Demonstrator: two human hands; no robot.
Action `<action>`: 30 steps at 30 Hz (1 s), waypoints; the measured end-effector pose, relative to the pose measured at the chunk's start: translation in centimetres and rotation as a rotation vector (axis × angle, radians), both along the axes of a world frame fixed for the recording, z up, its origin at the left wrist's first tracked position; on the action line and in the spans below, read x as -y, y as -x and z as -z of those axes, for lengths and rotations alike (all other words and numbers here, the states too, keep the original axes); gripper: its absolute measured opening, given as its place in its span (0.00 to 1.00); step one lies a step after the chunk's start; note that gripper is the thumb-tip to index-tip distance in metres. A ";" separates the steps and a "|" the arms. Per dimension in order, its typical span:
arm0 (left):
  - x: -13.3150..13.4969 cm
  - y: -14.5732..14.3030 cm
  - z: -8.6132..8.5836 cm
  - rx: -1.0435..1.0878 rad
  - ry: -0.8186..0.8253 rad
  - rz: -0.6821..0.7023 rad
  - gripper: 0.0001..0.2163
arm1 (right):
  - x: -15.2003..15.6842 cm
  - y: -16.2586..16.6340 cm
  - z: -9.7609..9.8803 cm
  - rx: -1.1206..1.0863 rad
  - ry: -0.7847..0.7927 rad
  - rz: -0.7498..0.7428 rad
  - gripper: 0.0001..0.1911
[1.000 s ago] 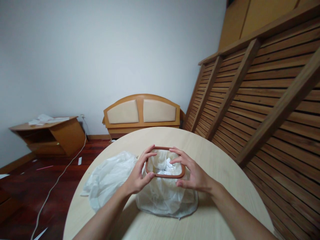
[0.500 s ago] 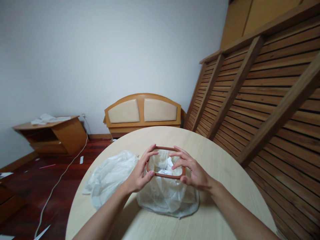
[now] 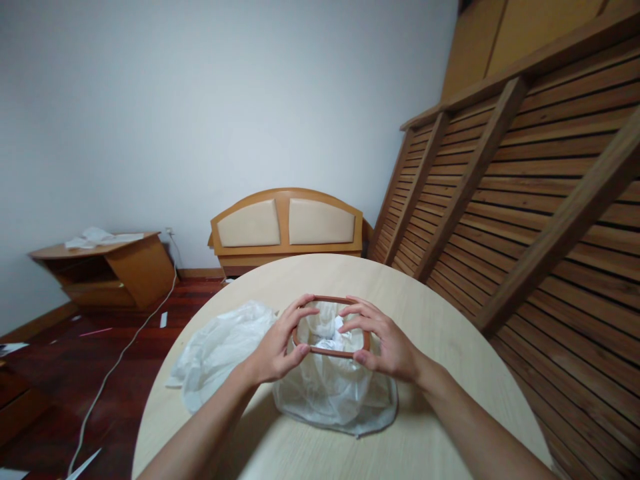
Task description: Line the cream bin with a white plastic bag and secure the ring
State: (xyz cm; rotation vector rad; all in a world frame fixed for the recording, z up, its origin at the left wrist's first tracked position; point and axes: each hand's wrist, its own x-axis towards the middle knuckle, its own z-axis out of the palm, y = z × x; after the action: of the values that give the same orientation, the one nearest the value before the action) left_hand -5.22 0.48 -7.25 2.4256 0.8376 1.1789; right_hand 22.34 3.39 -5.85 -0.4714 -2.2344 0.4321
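A brown rounded-rectangular rim ring (image 3: 333, 353) sits at the mouth of a bin lined with a translucent white plastic bag (image 3: 335, 393), whose loose edge hangs down around the outside onto the table. Crumpled white paper (image 3: 327, 344) shows inside. At the ring's left end, my left hand (image 3: 280, 343) is closed on it, thumb at the near edge and fingers over the far side. My right hand (image 3: 387, 340) grips the right end likewise, some fingers reaching over the opening. The bag hides the bin's body. Left of it lies another crumpled white plastic bag (image 3: 220, 353).
Everything stands on a round pale wooden table (image 3: 450, 413). Slatted wooden panels (image 3: 500, 193) lean along the right. Behind are a padded headboard (image 3: 285, 223) and, at left, a low cabinet (image 3: 145, 267) with papers. A white cable (image 3: 117, 363) crosses the dark red floor.
My right thumb has slid slightly left along the ring's near edge. Both hands keep hold of the ring, which has barely moved; the view has shifted a little.
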 end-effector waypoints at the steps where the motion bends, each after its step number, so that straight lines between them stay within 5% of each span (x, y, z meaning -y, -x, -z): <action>1: 0.2 0.0 -0.4 -0.024 -0.028 -0.005 0.27 | 0.0 0.0 0.0 -0.003 0.000 -0.004 0.25; 7: 1.5 -0.4 -2.2 -0.194 -0.254 0.043 0.11 | -0.4 -1.1 1.0 -0.006 0.046 0.049 0.30; 11: 0.6 -1.5 -2.5 -0.181 -0.279 -0.060 0.06 | -1.4 -2.2 2.0 -0.008 0.038 0.142 0.32; 15: -2.9 -1.8 -4.3 -0.115 -0.292 -0.265 0.06 | -2.9 -3.2 3.4 -0.048 0.062 0.297 0.33; 20: -8.8 0.7 -8.3 -0.289 -0.252 -0.823 0.11 | -4.4 -4.2 5.0 0.059 0.166 0.390 0.32; 23: -11.3 3.4 -9.9 -0.319 -0.228 -0.978 0.14 | -4.7 -4.5 5.2 0.100 0.185 0.419 0.32; 26: -12.7 6.1 -9.8 -0.370 -0.195 -1.108 0.15 | -4.8 -4.6 5.2 0.134 0.201 0.426 0.31; 30: -12.8 8.8 -7.5 -0.477 -0.125 -1.201 0.16 | -5.0 -4.6 5.6 0.180 0.220 0.423 0.30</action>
State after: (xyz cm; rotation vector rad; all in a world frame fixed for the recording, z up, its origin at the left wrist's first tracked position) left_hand -14.07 13.27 0.25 2.2491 2.6399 0.9006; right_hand 26.92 8.35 -11.50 -1.1110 -2.1844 0.4242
